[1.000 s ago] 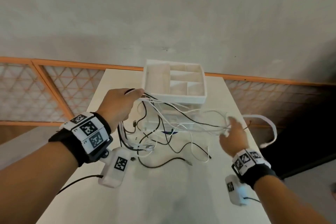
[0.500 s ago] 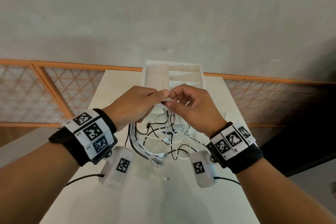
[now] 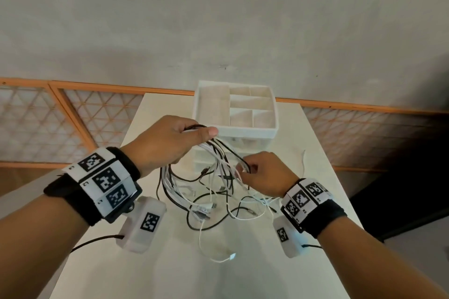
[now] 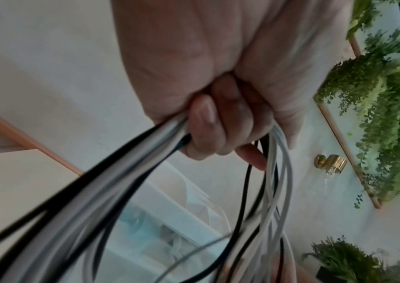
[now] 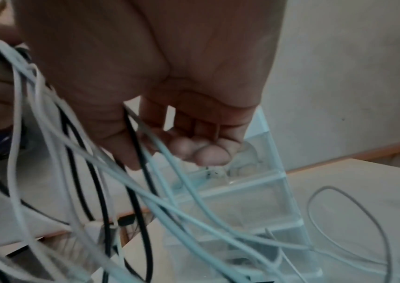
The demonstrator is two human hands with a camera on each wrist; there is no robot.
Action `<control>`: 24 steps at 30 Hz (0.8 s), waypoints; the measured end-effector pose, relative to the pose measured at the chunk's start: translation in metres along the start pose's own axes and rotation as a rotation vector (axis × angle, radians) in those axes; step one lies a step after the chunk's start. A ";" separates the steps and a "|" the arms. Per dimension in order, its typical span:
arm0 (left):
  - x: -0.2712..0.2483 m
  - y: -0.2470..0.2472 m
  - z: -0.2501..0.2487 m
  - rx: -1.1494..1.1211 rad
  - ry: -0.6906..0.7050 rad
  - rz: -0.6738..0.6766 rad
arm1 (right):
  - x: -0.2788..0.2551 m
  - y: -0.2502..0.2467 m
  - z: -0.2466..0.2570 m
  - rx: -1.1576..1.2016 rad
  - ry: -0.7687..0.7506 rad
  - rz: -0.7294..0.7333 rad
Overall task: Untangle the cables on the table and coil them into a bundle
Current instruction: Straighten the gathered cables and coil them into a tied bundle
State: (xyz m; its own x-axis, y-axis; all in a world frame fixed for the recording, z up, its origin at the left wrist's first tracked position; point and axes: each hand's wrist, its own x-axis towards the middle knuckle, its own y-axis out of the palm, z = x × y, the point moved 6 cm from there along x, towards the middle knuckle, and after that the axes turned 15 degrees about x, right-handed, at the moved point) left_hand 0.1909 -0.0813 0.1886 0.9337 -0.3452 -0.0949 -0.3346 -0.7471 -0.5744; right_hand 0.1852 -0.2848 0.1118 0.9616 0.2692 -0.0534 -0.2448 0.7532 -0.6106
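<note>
Cables [image 3: 218, 177]: thin, smooth, round cords, black and white mixed, too tangled to count. Upper loops gathered and lifted above the table [image 3: 315, 177]; lower ends trail on its surface, several ending in small plugs. One white lead lies furthest toward the near edge, ending in a flat white connector [image 3: 232, 256].

Left hand [image 3: 167, 143]: raised, fingers and thumb clenched round the gathered loops; the left wrist view shows the strands [image 4: 145, 172] passing through the fist [image 4: 218, 114].

Right hand [image 3: 264, 172]: lower, just right of the hanging strands, thumb and fingertips pinching a black cord and a white one; the right wrist view shows the same hand [image 5: 170, 95] with fingers curled, cords [image 5: 131, 172] running past the thumb.

Behind the cables, one white organiser [image 3: 235, 128]: open tray on top divided into five compartments, translucent drawers below. It stands near the table's far edge.

Table pale and matte, long and narrow; bare surface toward the near end and along the right side.

Two wrist bands with printed square markers, one per arm.
</note>
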 end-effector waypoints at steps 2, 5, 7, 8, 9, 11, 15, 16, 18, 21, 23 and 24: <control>0.000 0.002 0.003 0.001 -0.040 0.003 | 0.001 -0.014 0.001 0.064 -0.037 -0.181; 0.003 0.010 0.004 -0.035 -0.070 0.037 | 0.000 -0.032 0.025 0.335 -0.162 -0.304; 0.005 0.017 0.001 -0.046 -0.064 0.069 | 0.000 -0.025 0.046 0.352 -0.206 -0.172; 0.006 0.020 -0.002 -0.044 -0.060 0.077 | 0.001 -0.017 0.053 0.360 -0.202 -0.107; 0.007 0.022 -0.005 -0.037 -0.055 0.078 | 0.002 -0.011 0.056 0.379 -0.202 -0.075; 0.007 0.025 -0.009 -0.011 -0.048 0.075 | 0.003 -0.005 0.056 0.403 -0.218 -0.097; 0.006 0.023 -0.005 -0.012 -0.078 0.031 | 0.007 -0.014 0.042 0.275 -0.209 -0.200; 0.006 0.020 -0.003 -0.026 -0.083 0.014 | 0.008 -0.016 0.036 0.169 -0.193 -0.225; 0.004 0.010 -0.003 -0.089 -0.093 -0.040 | 0.011 -0.017 0.008 -0.073 -0.091 -0.232; 0.002 -0.012 0.000 -0.162 -0.101 -0.120 | 0.006 -0.013 -0.061 -0.232 0.217 -0.168; 0.001 -0.015 0.006 -0.074 -0.116 -0.078 | 0.001 -0.027 -0.090 -0.199 0.353 -0.199; 0.000 -0.011 0.012 0.006 -0.152 -0.038 | 0.001 -0.040 -0.093 -0.117 0.380 -0.267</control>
State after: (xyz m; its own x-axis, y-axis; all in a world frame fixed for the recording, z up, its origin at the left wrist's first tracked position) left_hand 0.1967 -0.0660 0.1849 0.9545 -0.2262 -0.1942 -0.2978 -0.7545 -0.5848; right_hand 0.2072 -0.3707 0.0631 0.9715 -0.1800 -0.1544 0.0120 0.6874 -0.7262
